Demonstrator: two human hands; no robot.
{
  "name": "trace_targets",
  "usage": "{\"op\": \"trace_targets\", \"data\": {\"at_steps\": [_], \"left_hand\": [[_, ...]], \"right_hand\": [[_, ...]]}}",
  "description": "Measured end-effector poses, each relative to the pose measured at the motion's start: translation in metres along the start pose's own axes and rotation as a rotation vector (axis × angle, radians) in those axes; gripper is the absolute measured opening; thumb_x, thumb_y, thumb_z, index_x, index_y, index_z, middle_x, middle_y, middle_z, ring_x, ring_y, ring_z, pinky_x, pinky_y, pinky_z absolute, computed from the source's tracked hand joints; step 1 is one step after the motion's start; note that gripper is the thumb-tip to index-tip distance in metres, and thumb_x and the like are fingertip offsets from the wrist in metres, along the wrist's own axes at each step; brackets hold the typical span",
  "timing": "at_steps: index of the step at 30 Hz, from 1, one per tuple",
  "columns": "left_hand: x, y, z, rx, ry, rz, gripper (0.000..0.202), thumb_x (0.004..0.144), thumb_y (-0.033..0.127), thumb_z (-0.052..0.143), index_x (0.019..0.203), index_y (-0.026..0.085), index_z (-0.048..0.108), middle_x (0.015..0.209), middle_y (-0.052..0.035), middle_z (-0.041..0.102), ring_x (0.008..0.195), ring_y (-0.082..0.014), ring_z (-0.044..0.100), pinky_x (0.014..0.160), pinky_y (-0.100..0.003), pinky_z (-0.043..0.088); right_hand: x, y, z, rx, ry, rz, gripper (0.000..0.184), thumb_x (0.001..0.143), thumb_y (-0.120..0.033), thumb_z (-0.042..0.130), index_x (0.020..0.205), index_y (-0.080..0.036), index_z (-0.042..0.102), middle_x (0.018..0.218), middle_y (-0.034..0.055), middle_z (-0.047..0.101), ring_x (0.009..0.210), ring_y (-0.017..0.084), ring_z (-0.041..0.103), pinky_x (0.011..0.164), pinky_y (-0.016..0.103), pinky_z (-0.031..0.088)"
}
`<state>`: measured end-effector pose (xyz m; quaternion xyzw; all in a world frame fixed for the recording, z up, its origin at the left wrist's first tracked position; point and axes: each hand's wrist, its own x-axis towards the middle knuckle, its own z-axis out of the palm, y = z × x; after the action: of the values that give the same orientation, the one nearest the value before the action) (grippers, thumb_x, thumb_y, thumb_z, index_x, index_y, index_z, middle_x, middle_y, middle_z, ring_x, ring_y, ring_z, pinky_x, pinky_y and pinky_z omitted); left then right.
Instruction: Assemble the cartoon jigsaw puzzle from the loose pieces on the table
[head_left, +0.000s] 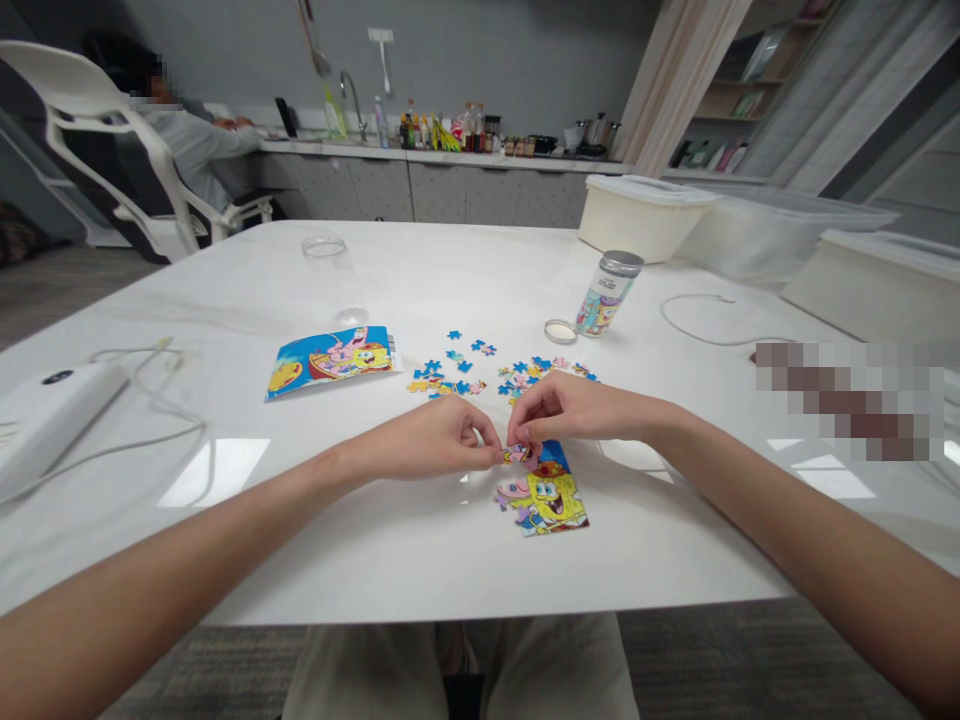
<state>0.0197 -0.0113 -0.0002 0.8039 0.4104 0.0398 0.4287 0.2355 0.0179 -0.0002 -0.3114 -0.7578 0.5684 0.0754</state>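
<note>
Though part-hidden, puzzle [553,496] seemingly unobstructed nearside.

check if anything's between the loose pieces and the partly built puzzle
Yes: the right hand and left hand reach in between the loose pieces and the partly built puzzle, close together. No other object visibly blocks the way.
</note>
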Motion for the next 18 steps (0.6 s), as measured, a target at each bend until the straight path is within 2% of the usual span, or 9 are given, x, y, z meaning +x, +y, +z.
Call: {"op": "trace_targets", "data": {"at_steps": [5,9,11,14,16,18], "left_hand": [[0.001,-0.004,0.001,0.034,0.055,0.018,0.028,0.080,0.038,0.053,0.083,0.016,0.072,0.058,0.0037,0.049,0.051,-0.0085,0.033,0.050,-0.025,0.025],[0.000,-0.003,0.003,0.113,0.092,0.016,0.025,0.082,0.034,0.050,0.083,0.016,0.067,0.053,0.0055,0.043,0.048,-0.0086,0.032,0.048,-0.024,0.024],[0.000,-0.003,0.004,0.249,0.163,0.049,0.024,0.084,0.032,0.046,0.079,0.016,0.064,0.051,0.0051,0.042,0.048,-0.0095,0.034,0.050,-0.025,0.025],[-0.002,-0.007,0.000,0.577,0.277,0.094,0.028,0.089,0.029,0.038,0.078,0.017,0.061,0.056,-0.0001,0.050,0.052,-0.0125,0.040,0.054,-0.028,0.026],[-0.003,-0.012,-0.005,0.756,0.271,0.088,0.030,0.090,0.027,0.035,0.079,0.017,0.060,0.060,-0.0033,0.054,0.052,-0.0137,0.041,0.054,-0.030,0.024],[-0.004,-0.017,-0.012,0.839,0.210,0.070,0.031,0.091,0.029,0.034,0.078,0.017,0.060,0.060,-0.0042,0.055,0.050,-0.0138,0.041,0.052,-0.031,0.023]], "right_hand": [[0.003,0.001,0.005,0.022,0.074,-0.026,0.012,0.077,-0.021,0.069,0.088,-0.016,0.069,0.072,0.0001,0.070,0.066,0.011,0.065,0.062,0.023,0.051],[0.010,0.002,0.012,0.035,0.220,-0.105,0.012,0.075,-0.023,0.069,0.084,-0.016,0.066,0.077,0.0017,0.070,0.070,0.012,0.065,0.066,0.026,0.051],[0.012,0.002,0.013,0.003,0.334,-0.147,0.013,0.078,-0.028,0.066,0.084,-0.016,0.065,0.079,0.0026,0.069,0.071,0.013,0.064,0.067,0.028,0.051],[0.014,0.005,0.006,-0.128,0.601,-0.193,0.018,0.084,-0.034,0.059,0.083,-0.016,0.063,0.076,0.0020,0.065,0.064,0.012,0.059,0.063,0.028,0.047],[0.014,0.010,-0.003,-0.229,0.747,-0.199,0.018,0.086,-0.034,0.055,0.081,-0.017,0.061,0.071,0.0009,0.062,0.062,0.012,0.055,0.061,0.027,0.045],[0.014,0.017,-0.012,-0.348,0.832,-0.182,0.016,0.086,-0.030,0.053,0.078,-0.017,0.060,0.070,0.0009,0.060,0.061,0.013,0.053,0.061,0.027,0.042]]}}
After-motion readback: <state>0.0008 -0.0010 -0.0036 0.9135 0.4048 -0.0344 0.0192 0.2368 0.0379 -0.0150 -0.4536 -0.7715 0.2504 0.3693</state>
